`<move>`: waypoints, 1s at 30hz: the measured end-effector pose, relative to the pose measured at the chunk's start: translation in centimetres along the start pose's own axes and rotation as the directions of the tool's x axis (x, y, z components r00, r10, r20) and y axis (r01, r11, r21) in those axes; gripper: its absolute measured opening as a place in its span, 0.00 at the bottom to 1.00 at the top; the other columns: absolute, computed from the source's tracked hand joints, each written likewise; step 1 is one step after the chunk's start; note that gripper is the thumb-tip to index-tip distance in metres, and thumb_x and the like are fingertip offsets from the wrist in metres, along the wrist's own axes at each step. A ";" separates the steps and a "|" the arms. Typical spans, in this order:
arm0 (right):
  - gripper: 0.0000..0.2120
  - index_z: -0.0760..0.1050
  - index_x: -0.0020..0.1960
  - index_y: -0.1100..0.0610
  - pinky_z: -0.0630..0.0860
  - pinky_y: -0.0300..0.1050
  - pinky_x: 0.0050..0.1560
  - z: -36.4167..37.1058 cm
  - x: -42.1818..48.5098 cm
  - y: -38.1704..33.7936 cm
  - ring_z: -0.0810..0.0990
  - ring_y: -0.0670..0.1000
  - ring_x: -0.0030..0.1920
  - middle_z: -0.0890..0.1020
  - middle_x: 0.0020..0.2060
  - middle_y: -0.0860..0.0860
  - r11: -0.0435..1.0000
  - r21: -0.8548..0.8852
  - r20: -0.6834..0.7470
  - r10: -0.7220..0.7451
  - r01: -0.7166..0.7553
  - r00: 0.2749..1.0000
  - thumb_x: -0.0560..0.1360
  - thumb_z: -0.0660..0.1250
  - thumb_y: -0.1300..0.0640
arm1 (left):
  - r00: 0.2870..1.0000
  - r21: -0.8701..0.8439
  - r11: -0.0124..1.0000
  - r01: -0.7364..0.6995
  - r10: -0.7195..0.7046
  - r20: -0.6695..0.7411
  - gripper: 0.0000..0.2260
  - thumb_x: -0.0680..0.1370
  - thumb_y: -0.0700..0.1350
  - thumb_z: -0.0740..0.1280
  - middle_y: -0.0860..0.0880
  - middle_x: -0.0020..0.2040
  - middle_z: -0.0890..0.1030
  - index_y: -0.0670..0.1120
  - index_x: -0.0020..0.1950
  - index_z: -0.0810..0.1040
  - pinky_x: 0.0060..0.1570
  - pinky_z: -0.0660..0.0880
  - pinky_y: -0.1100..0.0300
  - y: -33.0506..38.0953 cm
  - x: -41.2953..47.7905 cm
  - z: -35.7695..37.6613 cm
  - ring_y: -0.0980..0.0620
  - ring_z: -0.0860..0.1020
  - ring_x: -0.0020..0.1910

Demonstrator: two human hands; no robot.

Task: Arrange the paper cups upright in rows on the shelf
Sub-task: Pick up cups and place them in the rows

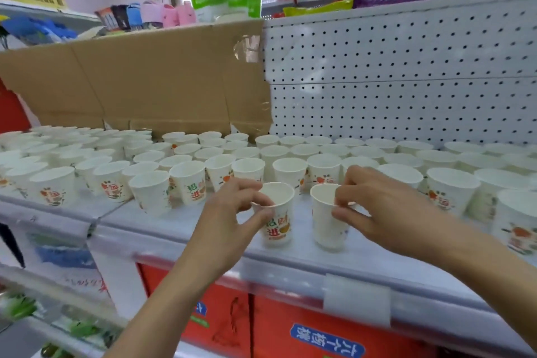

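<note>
Several white paper cups with red and orange print stand upright in rows (290, 154) across the pale shelf (180, 229). My left hand (232, 212) pinches the near rim of one upright cup (279, 221) at the shelf's front. Beside it, my right hand (374, 206) pinches the rim of a second upright cup (325, 221). Both cups stand on the shelf in front of the rows, a small gap between them.
A brown cardboard sheet (145, 81) leans against the back at left, and white pegboard (406, 73) forms the back at right. Red boxes (290, 325) sit under the shelf. Assorted goods line the upper shelves. Bare shelf surface lies at the front left.
</note>
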State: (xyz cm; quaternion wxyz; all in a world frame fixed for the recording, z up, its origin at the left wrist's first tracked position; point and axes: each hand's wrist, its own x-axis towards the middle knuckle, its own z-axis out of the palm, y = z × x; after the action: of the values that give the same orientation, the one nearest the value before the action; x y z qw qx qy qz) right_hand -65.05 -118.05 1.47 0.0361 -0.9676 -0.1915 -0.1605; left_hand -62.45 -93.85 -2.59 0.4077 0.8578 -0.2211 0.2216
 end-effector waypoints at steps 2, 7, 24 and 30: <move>0.10 0.75 0.47 0.47 0.71 0.45 0.45 -1.0 -1.4 1.3 0.66 0.45 0.50 0.69 0.47 0.44 0.996 -0.084 0.085 0.024 -0.016 0.996 0.79 0.59 0.43 | 0.995 -0.017 0.999 -0.033 0.035 0.098 0.02 0.74 0.47 0.72 0.59 0.57 0.75 0.55 0.42 0.82 0.57 0.73 0.66 1.8 0.6 2.2 0.63 0.74 0.56; 0.13 0.73 0.56 0.43 0.62 0.42 0.45 -1.3 -2.5 2.7 0.64 0.44 0.53 0.69 0.51 0.43 0.997 -0.068 0.077 0.037 -0.031 0.996 0.74 0.64 0.38 | 0.973 -0.009 0.998 -0.065 0.065 0.222 0.13 0.71 0.56 0.73 0.65 0.60 0.71 0.59 0.53 0.78 0.58 0.72 0.61 2.6 1.1 4.0 0.65 0.70 0.61; 0.30 0.71 0.66 0.46 0.74 0.47 0.57 -3.2 -3.3 5.3 0.73 0.45 0.55 0.76 0.56 0.43 0.947 0.247 0.107 0.186 -0.207 0.977 0.67 0.73 0.39 | 0.964 0.051 0.994 0.102 -0.111 0.241 0.26 0.62 0.57 0.78 0.63 0.52 0.80 0.58 0.58 0.79 0.45 0.70 0.69 6.3 3.4 4.6 0.67 0.76 0.50; 0.29 0.74 0.62 0.47 0.75 0.47 0.52 -8.1 -11.9 9.3 0.76 0.46 0.50 0.77 0.48 0.41 0.908 0.132 -0.039 0.405 -0.397 0.913 0.65 0.70 0.35 | 0.954 -0.125 0.992 -0.010 0.047 0.297 0.28 0.63 0.56 0.79 0.61 0.52 0.81 0.56 0.61 0.78 0.49 0.76 0.62 13.1 2.4 9.5 0.64 0.78 0.48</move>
State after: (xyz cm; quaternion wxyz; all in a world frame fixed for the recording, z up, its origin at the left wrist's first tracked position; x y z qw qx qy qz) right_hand -74.30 -132.00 5.21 0.1332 -0.9765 0.0034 -0.1694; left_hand -65.93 -109.36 1.18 0.4182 0.8515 -0.3057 0.0811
